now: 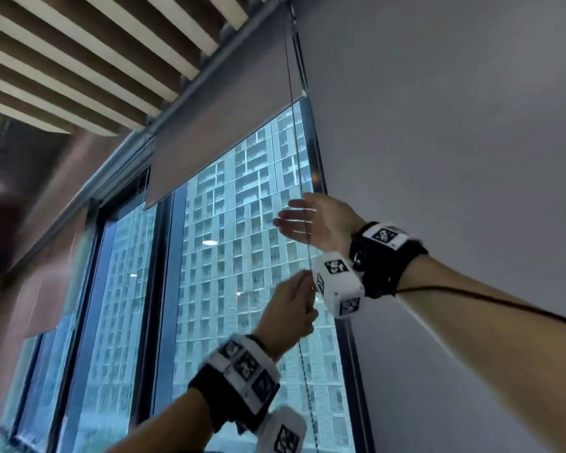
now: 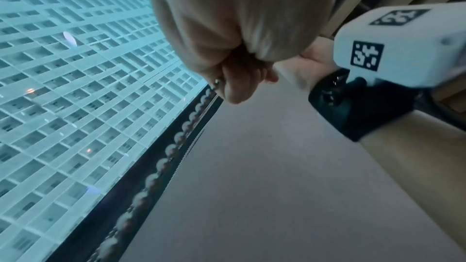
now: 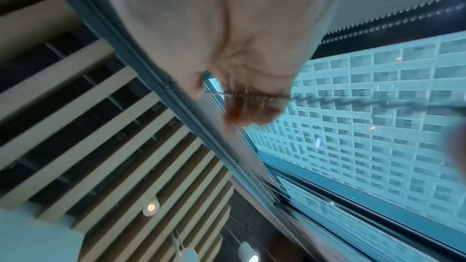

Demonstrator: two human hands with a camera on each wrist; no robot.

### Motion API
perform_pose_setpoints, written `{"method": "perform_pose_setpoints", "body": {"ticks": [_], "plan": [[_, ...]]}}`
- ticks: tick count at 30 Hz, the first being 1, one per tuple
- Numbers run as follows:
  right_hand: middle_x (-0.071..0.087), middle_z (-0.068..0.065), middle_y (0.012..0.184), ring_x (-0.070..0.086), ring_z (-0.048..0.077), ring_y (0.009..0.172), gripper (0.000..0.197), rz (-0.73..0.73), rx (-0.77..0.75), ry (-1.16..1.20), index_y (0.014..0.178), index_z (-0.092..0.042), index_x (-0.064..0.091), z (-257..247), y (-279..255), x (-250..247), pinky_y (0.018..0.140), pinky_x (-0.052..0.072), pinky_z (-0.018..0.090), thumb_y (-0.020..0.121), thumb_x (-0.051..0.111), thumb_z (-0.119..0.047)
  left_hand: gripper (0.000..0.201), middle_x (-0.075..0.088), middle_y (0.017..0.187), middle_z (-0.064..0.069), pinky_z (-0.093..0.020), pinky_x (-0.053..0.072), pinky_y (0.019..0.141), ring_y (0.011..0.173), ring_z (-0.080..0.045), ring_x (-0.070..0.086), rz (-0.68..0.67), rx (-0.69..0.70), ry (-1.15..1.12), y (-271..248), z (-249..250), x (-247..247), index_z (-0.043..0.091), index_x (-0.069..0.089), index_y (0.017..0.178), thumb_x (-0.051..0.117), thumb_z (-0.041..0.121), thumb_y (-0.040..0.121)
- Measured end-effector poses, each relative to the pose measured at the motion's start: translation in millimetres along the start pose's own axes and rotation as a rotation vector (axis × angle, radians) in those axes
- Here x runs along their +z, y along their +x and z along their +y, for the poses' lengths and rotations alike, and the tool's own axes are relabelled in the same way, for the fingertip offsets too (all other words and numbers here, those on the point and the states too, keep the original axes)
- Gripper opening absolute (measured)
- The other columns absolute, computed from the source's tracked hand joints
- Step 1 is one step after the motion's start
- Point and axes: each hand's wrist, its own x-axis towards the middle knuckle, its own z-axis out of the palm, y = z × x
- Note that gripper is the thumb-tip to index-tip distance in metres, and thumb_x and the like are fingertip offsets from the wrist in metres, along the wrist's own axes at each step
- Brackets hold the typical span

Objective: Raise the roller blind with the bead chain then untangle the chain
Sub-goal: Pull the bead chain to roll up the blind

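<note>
The grey roller blind (image 1: 229, 119) covers only the top part of the window, with its bottom bar slanting across the glass. The thin bead chain (image 1: 291, 109) hangs from the blind's right end, down along the window frame. My left hand (image 1: 288, 312) grips the chain in a fist; in the left wrist view the beads (image 2: 171, 148) leave that fist (image 2: 234, 47) and run downward. Just above it, my right hand (image 1: 304, 217) is open with fingers straight, and the chain passes across them. The right wrist view shows the blurred chain (image 3: 340, 100) lying over those fingers (image 3: 247, 111).
A plain grey wall (image 1: 455, 142) stands right beside the chain. The dark window frame (image 1: 317, 165) runs along it. Wooden ceiling slats (image 1: 79, 60) are overhead. More glass panes (image 1: 111, 322) continue to the left, with a tall building outside.
</note>
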Motion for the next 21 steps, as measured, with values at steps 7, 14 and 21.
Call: {"method": "perform_pose_setpoints", "body": {"ticks": [7, 14, 21], "plan": [[0.033, -0.002, 0.052, 0.025, 0.005, 0.029, 0.035, 0.119, -0.197, -0.425, 0.072, -0.012, 0.051, 16.4, 13.0, 22.5, 0.035, 0.02, 0.013, 0.101, 0.032, -0.014, 0.024, 0.061, 0.101, -0.02, -0.035, 0.051, 0.079, 0.088, -0.029, 0.059, -0.136, -0.188, -0.13, 14.7, 6.7, -44.6, 0.004, 0.062, 0.099, 0.043, 0.017, 0.091], [0.032, -0.005, 0.051, 0.027, 0.004, 0.031, 0.038, 0.045, -0.227, -0.508, 0.07, -0.014, 0.047, 30.7, -29.8, 31.7, 0.036, 0.023, 0.015, 0.103, 0.033, -0.024, 0.049, 0.062, 0.116, -0.021, -0.038, 0.053, 0.086, 0.101, -0.033, 0.062, 0.124, -0.1, -0.331, 74.6, 82.5, -76.5, -0.001, 0.053, 0.12, 0.028, 0.036, 0.099], [0.036, -0.004, 0.052, 0.032, 0.009, 0.04, 0.039, -0.202, -0.018, -0.636, 0.074, -0.006, 0.052, 92.3, -92.3, 12.8, 0.041, 0.031, 0.023, 0.104, 0.032, -0.02, 0.028, 0.042, 0.058, 0.001, -0.021, 0.031, 0.04, 0.044, -0.009, 0.036, 0.171, -0.079, -0.137, 89.1, 85.9, -53.7, -0.004, 0.052, 0.112, 0.036, 0.015, 0.098]]}}
